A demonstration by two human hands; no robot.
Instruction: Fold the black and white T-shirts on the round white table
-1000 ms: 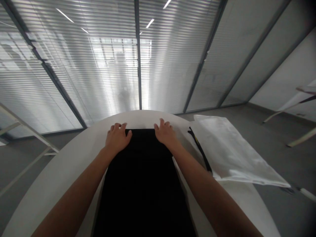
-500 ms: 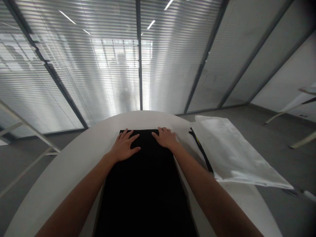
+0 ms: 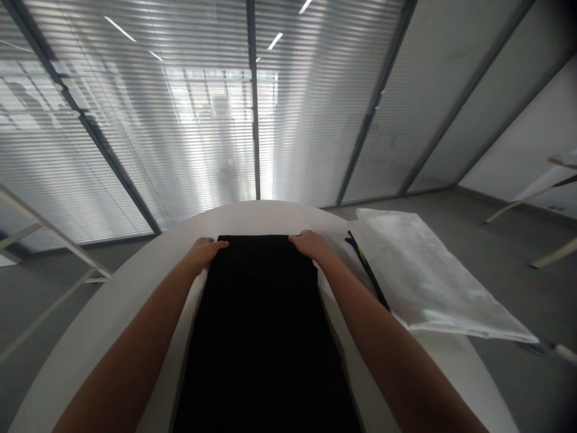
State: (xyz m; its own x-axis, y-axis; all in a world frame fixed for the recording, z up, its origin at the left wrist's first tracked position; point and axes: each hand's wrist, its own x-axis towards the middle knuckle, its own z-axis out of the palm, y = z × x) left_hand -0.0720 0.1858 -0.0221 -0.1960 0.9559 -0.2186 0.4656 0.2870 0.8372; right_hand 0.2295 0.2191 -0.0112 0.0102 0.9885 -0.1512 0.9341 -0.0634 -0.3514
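A long piece of black cloth point(image 3: 265, 325) lies flat, its far edge straight and its near end running out of the bottom of the view; which kind of garment or fabric it is I cannot tell. At its far left corner my left hand point(image 3: 204, 252) is closed, thumb on top and the fingers hidden under the edge. My right hand point(image 3: 310, 243) pinches the far right corner in the same way. Beneath the cloth is a round white table point(image 3: 103, 337).
Right of the cloth, a white, slightly sheer bag or sheet point(image 3: 428, 270) overhangs the table edge, with a black strip point(image 3: 369, 270) along its left side. A white metal frame point(image 3: 49, 231) stands at left. Beyond the table is a glass partition with blinds point(image 3: 297, 132).
Both hands have gone from lying spread on top of the cloth to gripping its far corners. My left hand moved outward to the left; the cloth stays in place.
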